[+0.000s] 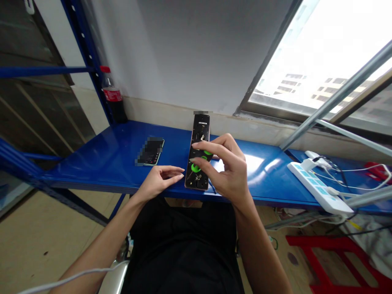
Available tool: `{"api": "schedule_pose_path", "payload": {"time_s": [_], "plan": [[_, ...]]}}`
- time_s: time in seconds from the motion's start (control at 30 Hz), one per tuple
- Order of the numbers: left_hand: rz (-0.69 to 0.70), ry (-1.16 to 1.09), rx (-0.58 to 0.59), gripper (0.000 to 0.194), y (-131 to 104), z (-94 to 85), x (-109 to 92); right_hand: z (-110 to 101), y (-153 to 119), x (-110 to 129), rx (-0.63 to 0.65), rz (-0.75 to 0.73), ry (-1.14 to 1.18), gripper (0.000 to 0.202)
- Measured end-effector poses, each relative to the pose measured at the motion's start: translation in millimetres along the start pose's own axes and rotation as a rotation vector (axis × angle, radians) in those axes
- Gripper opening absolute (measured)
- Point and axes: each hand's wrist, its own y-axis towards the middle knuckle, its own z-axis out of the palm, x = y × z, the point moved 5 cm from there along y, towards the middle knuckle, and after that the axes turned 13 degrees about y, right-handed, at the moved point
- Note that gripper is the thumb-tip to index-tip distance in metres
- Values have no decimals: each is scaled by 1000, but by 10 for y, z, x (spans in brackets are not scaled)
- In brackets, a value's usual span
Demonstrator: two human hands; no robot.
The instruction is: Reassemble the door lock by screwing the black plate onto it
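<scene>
A long black panel with a copper-coloured edge and bright green round parts lies lengthwise on the blue shelf. Over its middle hovers my right hand, thumb and index finger apart with a gap between their tips; no object shows in them. This hand covers part of the panel and some of the green parts. My left hand rests by the panel's lower left side, fingers stretched and thumb apart, holding nothing visible. To its upper left a phone lies face up, its screen partly blurred.
A cola bottle stands at the back left by the blue post. On the right lie a white power strip and tangled cables. A slanted metal bar crosses before the window. Below right is a red stool.
</scene>
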Motion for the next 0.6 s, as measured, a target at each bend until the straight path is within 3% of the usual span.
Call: {"api": "schedule_pose_path", "payload": {"time_s": [0.2, 0.43, 0.6], "plan": [[75, 122, -6, 35, -3, 42, -35, 32, 50, 45, 173, 30, 68, 45], [147, 212, -2, 30, -12, 47, -36, 17, 85, 63, 29, 11, -21, 22], [206, 271, 2, 30, -38, 54, -95, 66, 83, 55, 179, 55, 34, 41]]}}
